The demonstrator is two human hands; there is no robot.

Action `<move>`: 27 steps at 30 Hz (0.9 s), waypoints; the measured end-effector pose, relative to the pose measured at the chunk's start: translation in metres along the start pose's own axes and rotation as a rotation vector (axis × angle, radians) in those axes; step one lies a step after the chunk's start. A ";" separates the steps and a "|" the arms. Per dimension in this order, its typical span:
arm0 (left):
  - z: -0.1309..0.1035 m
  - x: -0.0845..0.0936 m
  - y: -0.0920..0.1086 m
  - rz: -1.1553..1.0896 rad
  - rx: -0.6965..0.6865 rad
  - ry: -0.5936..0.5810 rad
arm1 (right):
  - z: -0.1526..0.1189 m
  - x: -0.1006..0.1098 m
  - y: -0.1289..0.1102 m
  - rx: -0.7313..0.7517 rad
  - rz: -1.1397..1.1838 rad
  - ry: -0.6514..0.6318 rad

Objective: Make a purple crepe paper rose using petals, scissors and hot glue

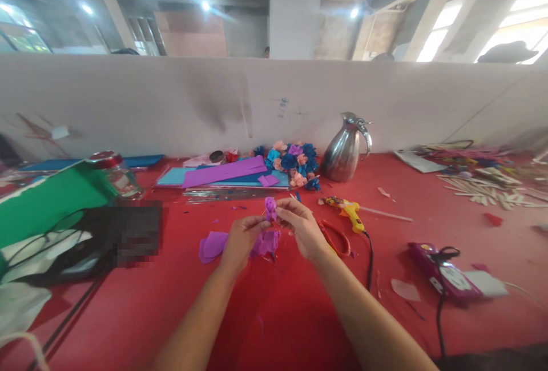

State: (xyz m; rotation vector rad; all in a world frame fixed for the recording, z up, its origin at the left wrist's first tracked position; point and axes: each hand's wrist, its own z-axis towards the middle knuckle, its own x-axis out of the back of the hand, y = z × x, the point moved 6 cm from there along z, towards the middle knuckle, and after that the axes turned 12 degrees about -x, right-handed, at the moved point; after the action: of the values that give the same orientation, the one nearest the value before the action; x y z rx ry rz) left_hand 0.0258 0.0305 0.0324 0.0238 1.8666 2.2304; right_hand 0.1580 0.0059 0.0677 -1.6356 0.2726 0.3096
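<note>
Left hand (245, 235): fingers pinched on bud (270, 204)
Right hand (303, 226): fingers pinched on bud
Petals (214, 246): on table (274, 325), near left hand

Between my left fingers (257, 222) and right fingers (288, 217) sits a paper flower (270, 206), above the tabletop (265, 331). Paper pieces (214, 245) lie below it and to its left. Behind my fingers is a stack of sheets (226, 172), with a heap of flowers (289, 161) at its right end and a jug (342, 154) just right of the heap. A jar (122, 180) is left of the stack. Right of my fingers lies a glue gun (353, 216); farther right, sticks (488, 191) spread toward the partition (171, 103) at the back.
</note>
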 end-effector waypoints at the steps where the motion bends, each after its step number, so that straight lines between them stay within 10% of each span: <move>1: 0.000 0.000 0.000 0.006 0.001 0.005 | 0.000 0.000 0.000 0.002 -0.002 -0.001; 19: 0.001 0.006 -0.004 -0.015 -0.009 0.099 | 0.003 0.005 0.003 -0.006 0.001 0.092; 27: 0.004 0.009 0.000 -0.142 -0.046 0.152 | 0.014 -0.005 0.034 0.051 -0.464 0.030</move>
State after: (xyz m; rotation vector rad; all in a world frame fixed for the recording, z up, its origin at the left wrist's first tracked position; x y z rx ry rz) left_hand 0.0176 0.0360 0.0315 -0.2846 1.8268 2.2322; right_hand 0.1403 0.0165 0.0369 -1.6019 -0.0794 -0.0740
